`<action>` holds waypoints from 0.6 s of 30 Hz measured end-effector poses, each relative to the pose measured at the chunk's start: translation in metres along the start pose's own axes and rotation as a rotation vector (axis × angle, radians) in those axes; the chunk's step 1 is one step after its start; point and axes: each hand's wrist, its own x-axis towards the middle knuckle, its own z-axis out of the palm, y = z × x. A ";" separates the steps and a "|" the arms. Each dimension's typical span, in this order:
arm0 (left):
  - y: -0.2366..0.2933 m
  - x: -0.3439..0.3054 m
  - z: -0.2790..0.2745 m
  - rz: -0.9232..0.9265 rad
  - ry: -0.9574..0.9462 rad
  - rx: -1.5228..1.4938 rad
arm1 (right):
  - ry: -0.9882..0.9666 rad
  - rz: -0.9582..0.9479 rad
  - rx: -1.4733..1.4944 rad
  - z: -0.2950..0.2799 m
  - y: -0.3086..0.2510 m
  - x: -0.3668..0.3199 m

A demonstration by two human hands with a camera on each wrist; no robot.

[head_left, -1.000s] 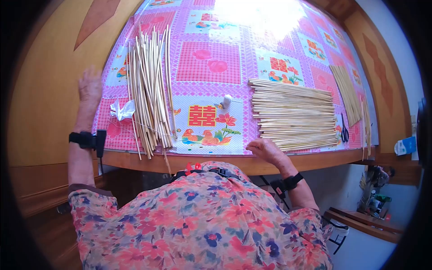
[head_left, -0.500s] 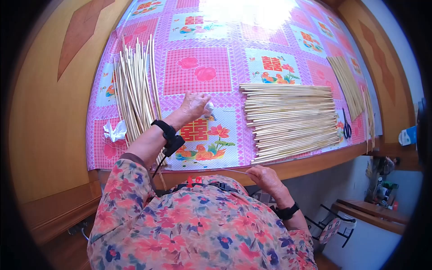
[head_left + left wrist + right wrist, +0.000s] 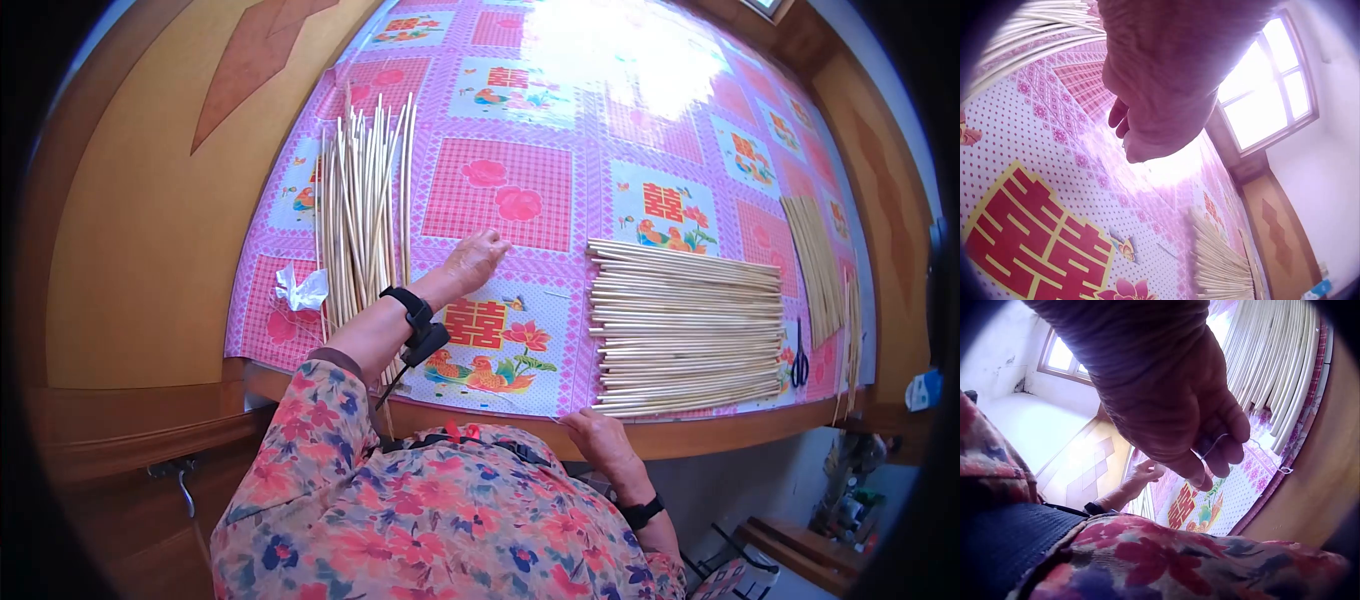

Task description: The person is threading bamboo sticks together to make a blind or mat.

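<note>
My left hand (image 3: 476, 264) is over the pink-patterned tablecloth (image 3: 498, 192), fingers curled round the small white thread spool, which the hand hides. In the left wrist view, the same hand (image 3: 1160, 106) shows bent fingertips, with the spool out of sight. At the table's front edge, my right hand (image 3: 602, 440) pinches a thin white thread (image 3: 1286, 470), whose end loops out past the fingers. Beside that hand lies a flat row of pale sticks (image 3: 685, 330). A loose bundle of long sticks (image 3: 360, 210) lies left of my left forearm.
Crumpled white tissue (image 3: 302, 288) lies by the left bundle. Dark-handled scissors (image 3: 800, 368) rest at the right end of the stick row. Beyond them are another stack of sticks (image 3: 814, 265) and a few loose ones (image 3: 849, 340). A wooden edge (image 3: 700, 434) borders the table.
My left hand has come from the far left to the middle and taken the white spool off the cloth. The right hand stays near the front edge. The head view has shifted.
</note>
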 end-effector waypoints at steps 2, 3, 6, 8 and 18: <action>-0.026 0.002 -0.012 -0.027 0.056 0.022 | -0.023 -0.007 -0.037 -0.003 -0.006 0.004; -0.038 0.003 -0.018 -0.097 0.047 0.054 | -0.030 -0.008 -0.037 -0.002 -0.007 0.004; -0.063 -0.001 -0.030 -0.223 0.019 0.085 | -0.006 -0.024 -0.028 -0.007 -0.012 0.004; -0.074 -0.007 -0.032 -0.279 0.002 0.089 | -0.012 -0.005 -0.053 -0.008 -0.012 0.003; -0.078 -0.022 -0.028 -0.481 0.053 -0.058 | -0.037 0.014 -0.097 -0.002 -0.021 0.014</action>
